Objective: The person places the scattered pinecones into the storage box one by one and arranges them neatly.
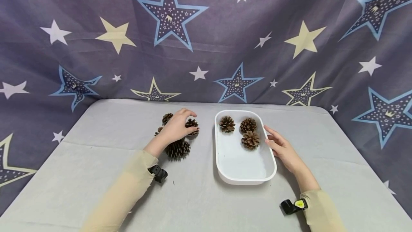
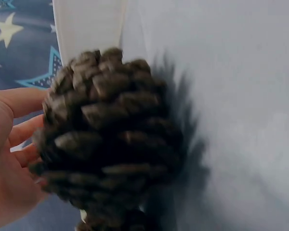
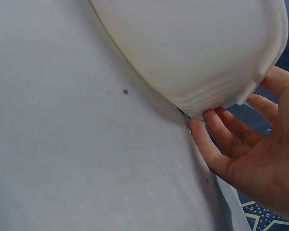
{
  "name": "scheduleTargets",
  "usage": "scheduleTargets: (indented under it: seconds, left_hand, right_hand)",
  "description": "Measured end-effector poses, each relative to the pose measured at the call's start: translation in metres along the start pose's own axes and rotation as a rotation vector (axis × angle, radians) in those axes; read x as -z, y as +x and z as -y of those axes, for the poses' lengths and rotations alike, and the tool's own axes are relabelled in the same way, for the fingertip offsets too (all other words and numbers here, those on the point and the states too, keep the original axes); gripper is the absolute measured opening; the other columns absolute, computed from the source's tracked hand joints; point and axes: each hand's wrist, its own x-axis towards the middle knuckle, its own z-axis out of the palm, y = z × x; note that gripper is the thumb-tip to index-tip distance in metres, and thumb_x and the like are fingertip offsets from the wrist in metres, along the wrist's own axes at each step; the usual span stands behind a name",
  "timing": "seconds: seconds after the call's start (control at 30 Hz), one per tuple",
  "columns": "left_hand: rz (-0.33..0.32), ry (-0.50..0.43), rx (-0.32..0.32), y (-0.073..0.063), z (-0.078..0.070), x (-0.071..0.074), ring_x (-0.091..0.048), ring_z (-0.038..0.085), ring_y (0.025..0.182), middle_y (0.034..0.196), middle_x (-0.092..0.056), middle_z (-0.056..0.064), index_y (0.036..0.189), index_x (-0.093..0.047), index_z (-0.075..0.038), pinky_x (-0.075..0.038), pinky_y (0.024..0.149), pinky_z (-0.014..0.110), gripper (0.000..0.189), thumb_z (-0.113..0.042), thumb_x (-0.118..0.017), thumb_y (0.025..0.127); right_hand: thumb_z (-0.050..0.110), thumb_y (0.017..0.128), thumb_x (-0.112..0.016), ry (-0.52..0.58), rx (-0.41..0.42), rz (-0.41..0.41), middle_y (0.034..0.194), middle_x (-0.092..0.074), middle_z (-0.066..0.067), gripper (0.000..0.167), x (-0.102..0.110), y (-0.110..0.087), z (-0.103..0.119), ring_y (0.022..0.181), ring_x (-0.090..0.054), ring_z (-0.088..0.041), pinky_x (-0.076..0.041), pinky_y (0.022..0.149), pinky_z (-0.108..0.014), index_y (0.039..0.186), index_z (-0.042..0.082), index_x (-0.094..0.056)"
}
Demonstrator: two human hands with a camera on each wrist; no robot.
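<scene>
My left hand (image 1: pixel 178 126) reaches over a group of brown pine cones, thumb and index finger spread around a pine cone (image 1: pixel 192 127) on the group's right side. No firm hold on it shows. A large dark pine cone (image 1: pixel 178 149) sits below that hand and looms close in the left wrist view, hiding part of the fingers. Another pine cone (image 1: pixel 167 118) shows behind the hand; one more is mostly covered. At the white tub (image 1: pixel 246 181), my right hand (image 1: pixel 283 149) touches the right outer side with extended, slightly bent fingers (image 3: pixel 221 127).
Inside the tub, one pine cone (image 1: pixel 227 124) lies at the far left, and two pine cones (image 1: pixel 250 140) touch each other at the far right. A pale grey cloth (image 1: pixel 193 196) covers the table. A star-patterned curtain (image 1: pixel 206 56) hangs behind its back edge.
</scene>
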Motion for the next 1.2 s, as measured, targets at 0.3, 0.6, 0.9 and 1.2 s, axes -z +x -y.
scheduleTargets:
  seconds: [0.3, 0.6, 0.9, 1.2]
  left_hand:
    - [0.092, -0.019, 0.076, 0.0, 0.015, 0.002, -0.044, 0.03, 0.119, 0.13, -0.045, 0.014, 0.129, -0.047, -0.006, -0.039, 0.098, 0.046, 0.055, -0.026, -0.067, 0.081]
    - [0.146, -0.06, 0.097, 0.0, 0.023, 0.0, -0.044, 0.031, 0.119, 0.131, -0.045, 0.015, 0.131, -0.045, -0.004, -0.039, 0.097, 0.046, 0.059, -0.029, -0.066, 0.082]
    - [0.158, -0.058, 0.078, 0.003, 0.027, -0.004, -0.046, 0.032, 0.119, 0.129, -0.05, 0.015, 0.13, -0.045, -0.003, -0.038, 0.099, 0.046, 0.059, -0.032, -0.066, 0.082]
    - [0.143, -0.042, 0.077, 0.004, 0.026, -0.006, -0.049, 0.03, 0.116, 0.127, -0.052, 0.013, 0.128, -0.048, -0.006, -0.041, 0.096, 0.045, 0.056, -0.032, -0.066, 0.082]
  right_hand:
    - [0.019, 0.095, -0.046, 0.002, 0.003, 0.002, 0.128, -0.036, -0.028, 0.056, 0.0, 0.0, -0.002, 0.095, -0.057, -0.008, -0.053, 0.075, -0.026, 0.144, 0.009, -0.021]
    - [0.022, 0.095, -0.047, -0.002, -0.003, 0.003, 0.125, -0.038, -0.022, 0.056, 0.0, 0.0, -0.003, 0.094, -0.058, -0.006, -0.054, 0.075, -0.028, 0.144, 0.011, -0.023]
    - [0.023, 0.094, -0.048, -0.007, -0.011, -0.003, 0.126, -0.038, -0.023, 0.057, 0.001, 0.0, -0.003, 0.094, -0.057, -0.007, -0.053, 0.075, -0.028, 0.145, 0.013, -0.023]
    - [0.022, 0.094, -0.048, -0.006, -0.004, -0.001, 0.127, -0.037, -0.025, 0.057, 0.002, 0.001, -0.003, 0.095, -0.057, -0.007, -0.053, 0.075, -0.027, 0.144, 0.012, -0.023]
